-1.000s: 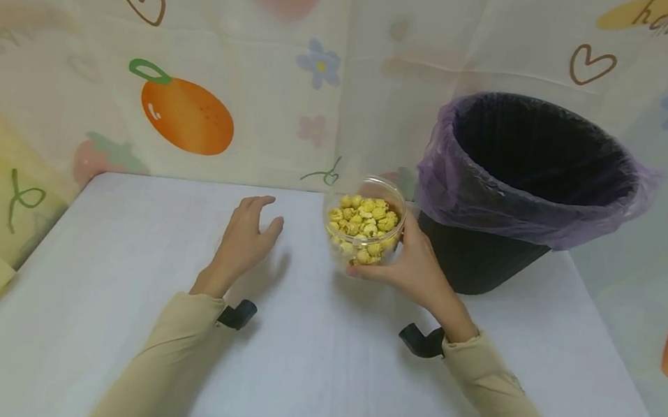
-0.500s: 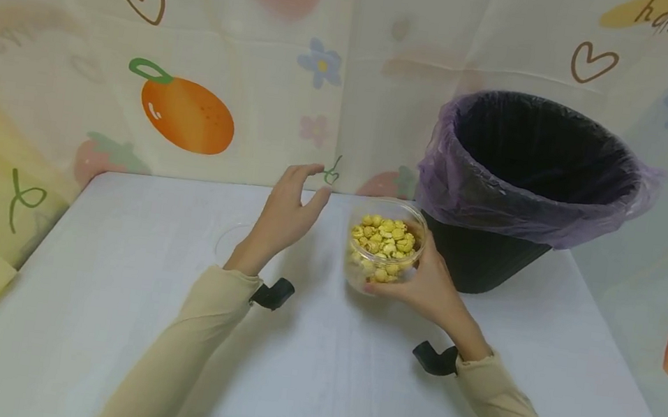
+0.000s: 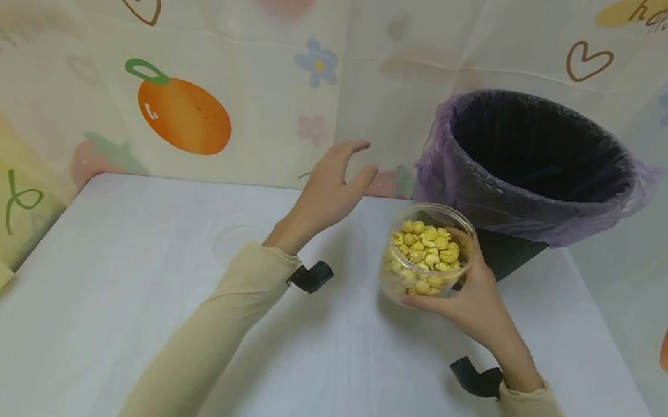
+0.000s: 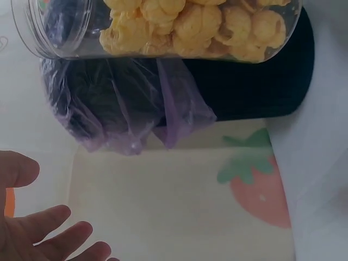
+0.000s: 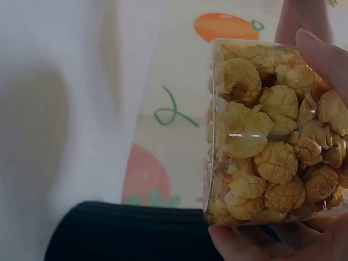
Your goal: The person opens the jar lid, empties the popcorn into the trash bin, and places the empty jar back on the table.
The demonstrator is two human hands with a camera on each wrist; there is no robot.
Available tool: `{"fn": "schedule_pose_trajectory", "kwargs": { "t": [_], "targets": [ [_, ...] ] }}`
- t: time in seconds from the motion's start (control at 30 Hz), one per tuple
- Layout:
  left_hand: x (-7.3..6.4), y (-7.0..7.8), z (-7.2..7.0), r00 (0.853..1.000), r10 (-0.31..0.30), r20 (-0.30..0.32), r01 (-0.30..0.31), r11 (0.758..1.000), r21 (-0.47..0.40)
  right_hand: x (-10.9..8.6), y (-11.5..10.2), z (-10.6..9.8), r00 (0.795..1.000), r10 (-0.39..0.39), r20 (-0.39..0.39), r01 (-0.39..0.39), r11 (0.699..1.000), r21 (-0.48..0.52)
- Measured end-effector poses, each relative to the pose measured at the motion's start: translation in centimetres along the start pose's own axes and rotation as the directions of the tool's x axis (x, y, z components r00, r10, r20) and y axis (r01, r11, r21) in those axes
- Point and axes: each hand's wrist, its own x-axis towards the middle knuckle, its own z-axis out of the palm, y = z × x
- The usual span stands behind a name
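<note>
"Showing what, and where?"

"The right hand (image 3: pixel 482 305), clasping a clear tub (image 3: pixel 394 280) of yellow popcorn (image 3: pixel 426 249) with thumb and fingers about its wall. The tub appears raised above the white table (image 3: pixel 107 291), on the near left side of the black bin (image 3: pixel 502 252), not over its mouth."

"And the left hand (image 3: pixel 332 184)?"

"Lifted left of the tub, fingers apart, gripping nothing."

"Which step is represented?"

"Judging by the pose, a one-handed carry, with the popcorn inside the tub."

"What does the next move call for?"

"Probably a steady grasp and a level rim, since the tub seems lidless. Any path over the bin would need more height to clear the purple liner (image 3: pixel 474 199)."
</note>
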Motion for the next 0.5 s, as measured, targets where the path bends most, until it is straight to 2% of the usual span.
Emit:
{"fn": "schedule_pose_trajectory", "kwargs": {
  "t": [0.3, 0.5],
  "targets": [
    [1.9, 2.5, 1.2, 0.999, 0.046, 0.016, -0.046, 0.998, -0.038, -1.6, -0.7, -2.1, 1.000, -0.006, -0.029, 0.007, 1.000, 0.030],
    [3.5, 3.6, 2.3, 0.995, 0.092, 0.047, -0.091, 0.996, -0.020, -2.6, -1.0, -3.1, 0.998, -0.025, -0.056, 0.024, 1.000, -0.016]
  ]
}}
